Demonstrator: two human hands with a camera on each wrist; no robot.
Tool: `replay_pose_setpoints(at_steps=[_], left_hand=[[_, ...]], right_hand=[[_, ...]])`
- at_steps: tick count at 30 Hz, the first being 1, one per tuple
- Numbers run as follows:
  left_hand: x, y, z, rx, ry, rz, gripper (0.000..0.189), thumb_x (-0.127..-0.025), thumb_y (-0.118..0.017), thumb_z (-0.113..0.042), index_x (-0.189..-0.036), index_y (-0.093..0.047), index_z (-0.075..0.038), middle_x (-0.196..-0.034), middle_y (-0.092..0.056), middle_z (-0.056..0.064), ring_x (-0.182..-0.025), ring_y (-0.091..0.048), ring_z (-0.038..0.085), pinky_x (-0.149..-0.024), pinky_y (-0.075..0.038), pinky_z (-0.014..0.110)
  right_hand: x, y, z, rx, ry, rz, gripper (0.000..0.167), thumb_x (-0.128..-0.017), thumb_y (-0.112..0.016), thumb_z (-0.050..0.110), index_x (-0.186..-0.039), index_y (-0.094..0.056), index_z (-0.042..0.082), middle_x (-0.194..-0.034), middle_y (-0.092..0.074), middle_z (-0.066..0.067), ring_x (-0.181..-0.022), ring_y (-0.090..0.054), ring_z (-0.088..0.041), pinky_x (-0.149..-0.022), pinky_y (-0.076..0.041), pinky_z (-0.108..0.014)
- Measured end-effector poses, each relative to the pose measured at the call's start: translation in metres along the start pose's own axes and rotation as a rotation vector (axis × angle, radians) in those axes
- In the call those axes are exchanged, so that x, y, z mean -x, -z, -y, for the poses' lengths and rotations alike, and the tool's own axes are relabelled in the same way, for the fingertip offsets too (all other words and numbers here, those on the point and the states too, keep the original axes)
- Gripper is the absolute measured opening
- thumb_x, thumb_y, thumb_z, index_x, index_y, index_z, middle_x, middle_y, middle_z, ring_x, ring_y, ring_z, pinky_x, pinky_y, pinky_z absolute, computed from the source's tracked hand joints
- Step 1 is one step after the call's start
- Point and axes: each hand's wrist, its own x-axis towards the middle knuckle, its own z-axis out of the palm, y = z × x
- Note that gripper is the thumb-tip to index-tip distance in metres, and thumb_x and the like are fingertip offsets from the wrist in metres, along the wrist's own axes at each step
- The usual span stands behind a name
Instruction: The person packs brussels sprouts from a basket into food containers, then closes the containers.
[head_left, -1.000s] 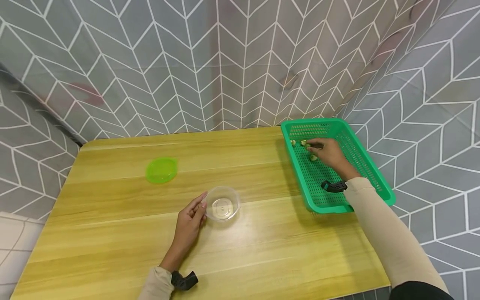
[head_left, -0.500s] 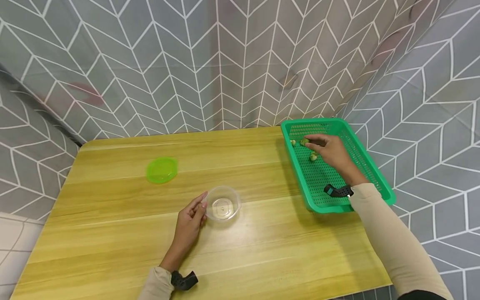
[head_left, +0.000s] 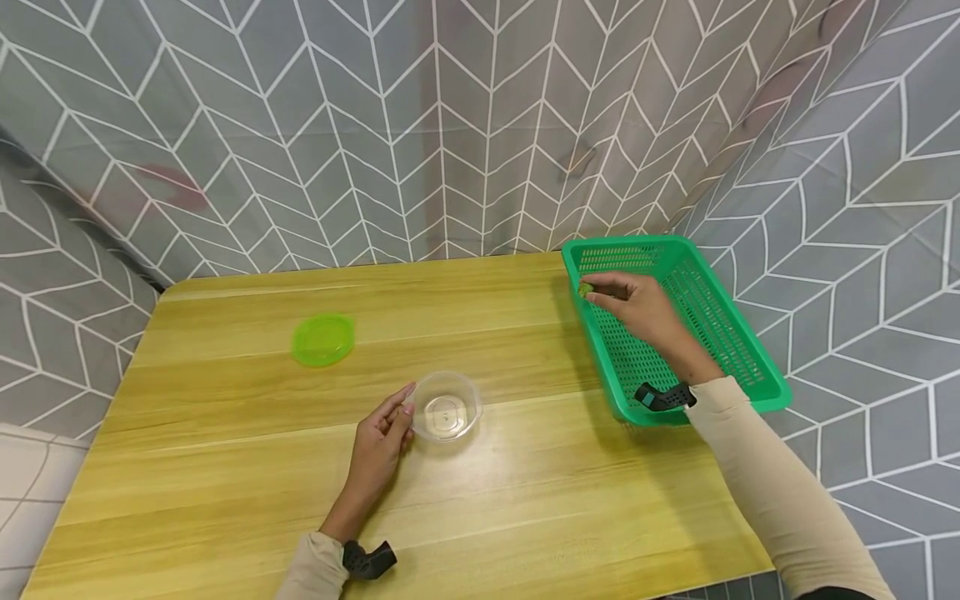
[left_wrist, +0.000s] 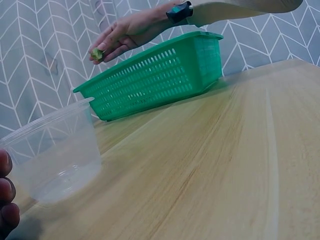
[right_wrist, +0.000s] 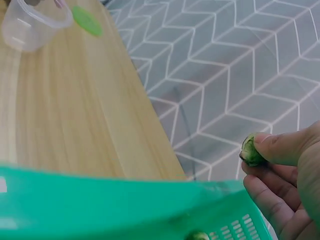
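Your wooden surface (head_left: pixel 540 500) carries a green basket (head_left: pixel 720 325) at its right end, your right hand (head_left: pixel 642 310) poised over it. Near the middle, your left hand (head_left: pixel 382 443) has a clear tub (head_left: pixel 446 417) in its grip by the left side; beyond lies a lime lid (head_left: pixel 323 340). A sprout (right_wrist: pixel 251 150) is pinched above the basket's left rim in your right grip, a second sprout (right_wrist: pixel 198 236) inside.

Right arm (head_left: pixel 776 479) outstretched, the right hand (head_left: pixel 642 310) pinches with thumb (right_wrist: pixel 280 148) and fingers (right_wrist: pixel 270 202); the left hand (head_left: pixel 379 443) grips, closer in.
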Motion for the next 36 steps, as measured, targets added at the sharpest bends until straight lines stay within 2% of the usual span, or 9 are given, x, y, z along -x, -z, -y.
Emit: replay_pose_setpoints(at_steps=[4, 9, 16, 24, 36], left_hand=[[0.0, 0.0, -0.001, 0.006, 0.003, 0.003, 0.036, -0.104, -0.058, -0.011, -0.139, -0.06, -0.001, -0.078, -0.056, 0.029, -0.06, -0.051, 0.013, -0.053, -0.043, 0.02], [0.0, 0.001, -0.001, -0.004, 0.006, 0.007, 0.037, -0.104, -0.057, -0.012, -0.139, -0.059, -0.001, -0.079, -0.056, 0.032, -0.06, -0.05, 0.012, -0.053, -0.044, 0.021], [-0.002, 0.002, -0.001, -0.004, 0.009, 0.006, 0.037, -0.104, -0.058, -0.012, -0.139, -0.059, -0.001, -0.076, -0.058, 0.02, -0.06, -0.051, 0.015, -0.053, -0.044, 0.022], [-0.002, 0.001, 0.0, 0.006, 0.005, 0.011, 0.037, -0.104, -0.058, -0.012, -0.139, -0.059, -0.001, -0.082, -0.054, 0.037, -0.06, -0.05, 0.021, -0.053, -0.044, 0.024], [-0.001, 0.001, 0.001, 0.016, -0.001, 0.01, 0.037, -0.103, -0.058, -0.01, -0.138, -0.06, 0.0, -0.077, -0.054, 0.03, -0.06, -0.05, 0.021, -0.054, -0.044, 0.022]], right_hand=[[0.002, -0.009, 0.004, -0.016, 0.02, 0.024, 0.035, -0.096, -0.07, 0.03, -0.129, -0.07, 0.018, -0.127, -0.068, 0.0, -0.109, -0.067, -0.011, -0.085, -0.053, -0.022], [0.006, -0.02, 0.014, -0.054, -0.006, 0.049, 0.036, -0.097, -0.07, 0.027, -0.13, -0.069, 0.014, -0.128, -0.067, -0.002, -0.112, -0.066, -0.015, -0.085, -0.053, -0.022], [0.012, -0.042, 0.029, -0.114, 0.028, 0.113, 0.033, -0.097, -0.07, 0.022, -0.129, -0.07, 0.014, -0.128, -0.068, -0.007, -0.11, -0.068, -0.016, -0.083, -0.055, -0.025], [0.018, -0.069, 0.042, -0.165, 0.069, 0.2, 0.03, -0.096, -0.071, 0.018, -0.126, -0.072, 0.015, -0.125, -0.069, -0.004, -0.109, -0.069, -0.018, -0.087, -0.056, -0.029], [0.023, -0.106, 0.054, -0.239, 0.13, 0.282, 0.028, -0.095, -0.071, 0.013, -0.123, -0.073, 0.01, -0.115, -0.073, -0.006, -0.104, -0.072, -0.019, -0.084, -0.057, -0.03]])
